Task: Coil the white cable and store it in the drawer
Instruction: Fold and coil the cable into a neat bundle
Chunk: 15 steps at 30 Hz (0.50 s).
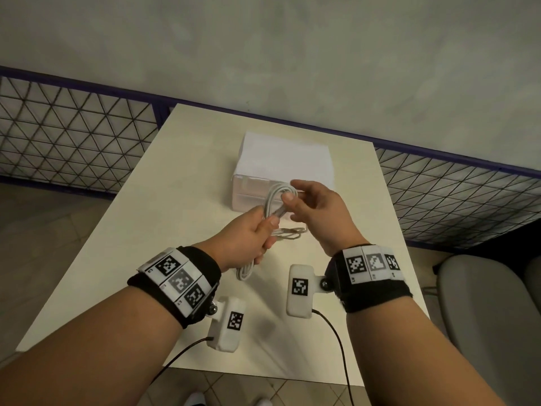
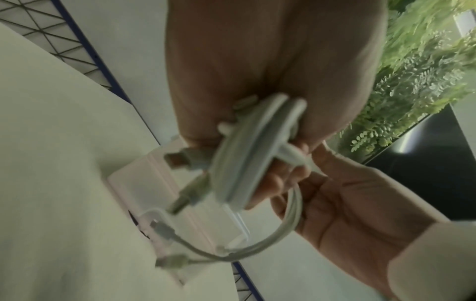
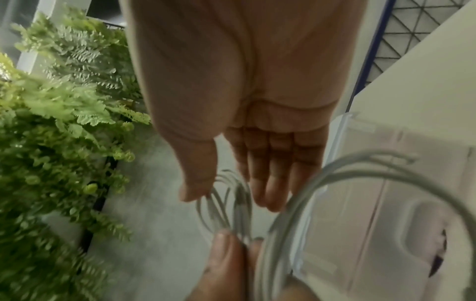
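- Above the table (image 1: 140, 200), just in front of the white drawer unit (image 1: 281, 159): both hands work the white cable (image 1: 276, 200) in mid-air.
- Left hand (image 1: 248, 235): fingers and thumb curled tight round the gathered loops, thumb pressing on top. The left wrist view shows the bundle clamped at the palm, w/ plug ends sticking out by it.
- Right hand (image 1: 316, 212): fingers mostly straight and a bit spread; thumb tip touches the top of the loop. Right wrist view shows the strands running between thumb and fingers, not squeezed. Loose guiding contact, not a real hold.
- Cable: several loops stand up from the left fist, a few more hang below it toward the table, and a loose tail w/ connectors droops near the tabletop.
- Drawers look closed in the head view; nothing stored yet. Coil is prob. most of the way done.
- Risks from here:
  - Loops may spring apart if the left grip eases, since the right hand isn't holding.
  - The dangling tail could snag on the drawer front or table edge when the coil is carried over.
  - Opening a drawer needs a free hand; one hand on a springy coil may let it unravel.
  - An over-wide coil may not fit the drawer w/o catching.
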### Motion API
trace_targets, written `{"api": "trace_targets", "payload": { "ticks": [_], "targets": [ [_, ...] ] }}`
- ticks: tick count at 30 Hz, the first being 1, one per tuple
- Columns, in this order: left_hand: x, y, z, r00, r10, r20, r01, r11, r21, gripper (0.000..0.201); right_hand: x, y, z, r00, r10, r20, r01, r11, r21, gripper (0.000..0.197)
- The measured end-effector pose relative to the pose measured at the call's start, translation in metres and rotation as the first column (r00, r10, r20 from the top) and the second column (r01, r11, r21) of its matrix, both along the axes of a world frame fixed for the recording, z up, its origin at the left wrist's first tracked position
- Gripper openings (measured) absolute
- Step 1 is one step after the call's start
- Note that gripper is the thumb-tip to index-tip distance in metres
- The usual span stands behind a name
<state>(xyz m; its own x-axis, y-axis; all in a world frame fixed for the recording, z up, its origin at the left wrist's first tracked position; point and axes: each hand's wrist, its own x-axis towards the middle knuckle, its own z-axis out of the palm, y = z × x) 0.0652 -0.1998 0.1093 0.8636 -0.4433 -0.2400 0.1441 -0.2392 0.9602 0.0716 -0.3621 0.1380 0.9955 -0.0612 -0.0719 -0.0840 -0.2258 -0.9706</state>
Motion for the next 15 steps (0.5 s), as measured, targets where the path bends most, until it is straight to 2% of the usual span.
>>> {"api": "trace_targets", "payload": {
  "ticks": [2,3,6,9,12,15],
  "targets": [
    [-0.0034,-0.0008,0.0007,0.999,-0.009,-0.053,0.005,0.997,-0.075,0.020,0.0000,0.0027,0.0039,1.000,0.019,0.024,-0.021,0.995,0.093,0.015],
    [-0.0045,-0.0007,0.0019,0.997,-0.012,-0.079,0.003,0.994,-0.109,0.019,0.0003,0.0026,0.0040,0.999,0.019,0.040,-0.024,0.990,0.138,0.013],
    [-0.0051,0.0008,0.0057,0.991,-0.048,-0.123,0.025,0.984,-0.179,0.022,-0.0014,0.0006,0.0013,0.997,0.025,0.066,-0.039,0.976,0.212,0.020],
    [-0.0039,0.0027,0.0071,0.987,-0.095,-0.130,0.070,0.981,-0.183,0.026,-0.0036,0.0017,-0.0019,0.996,0.054,0.074,-0.072,0.962,0.264,0.022],
    [-0.0030,0.0055,0.0052,0.984,-0.117,-0.132,0.096,0.983,-0.155,0.028,-0.0040,0.0020,-0.0020,0.990,0.130,0.055,-0.138,0.967,0.214,0.027],
    [-0.0041,0.0078,0.0025,0.980,-0.142,-0.137,0.124,0.983,-0.135,0.030,-0.0042,0.0024,0.0049,0.983,0.173,0.055,-0.175,0.984,0.027,0.026]
  ]
}}
